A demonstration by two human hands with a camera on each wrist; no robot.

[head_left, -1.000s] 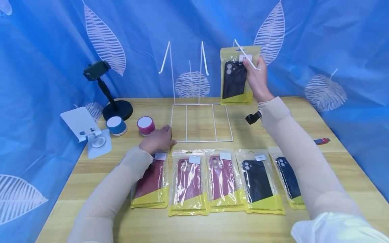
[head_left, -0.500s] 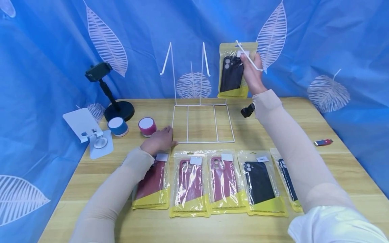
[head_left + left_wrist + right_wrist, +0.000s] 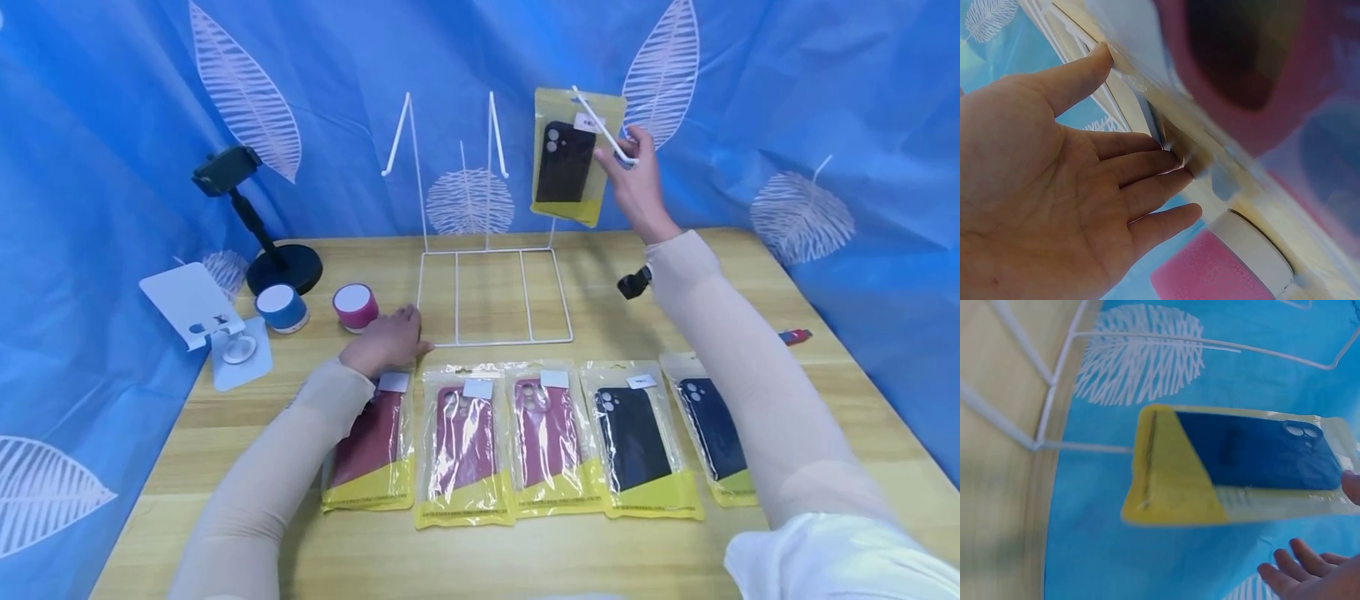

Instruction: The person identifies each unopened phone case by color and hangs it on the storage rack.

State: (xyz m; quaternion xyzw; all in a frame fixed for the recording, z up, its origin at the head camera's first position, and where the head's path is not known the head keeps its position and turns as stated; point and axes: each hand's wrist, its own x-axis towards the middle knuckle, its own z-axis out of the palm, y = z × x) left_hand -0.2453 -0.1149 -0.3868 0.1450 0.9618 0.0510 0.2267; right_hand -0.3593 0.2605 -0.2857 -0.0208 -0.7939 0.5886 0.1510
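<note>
A: What fills the view?

B: A table (image 3: 750,275) before a blue curtain (image 3: 112,100). On it stands a white wire rack (image 3: 491,292), its base a flat frame, with three prongs rising at the back.

A: And in front?

B: Five bagged cases lie in a row (image 3: 540,442), three red, two dark.

A: The sixth bag?

B: The bag (image 3: 573,158) hangs on the rack's right prong, off the table, dark case inside.

A: Is it held?

B: No. The right hand (image 3: 637,187) sits just beside it with fingers (image 3: 1300,565) loose and spread, gripping nothing.

A: The left hand?

B: The left hand (image 3: 386,340) lies flat with straight fingers at the rack's left front corner, near a pink speaker (image 3: 356,307).
</note>
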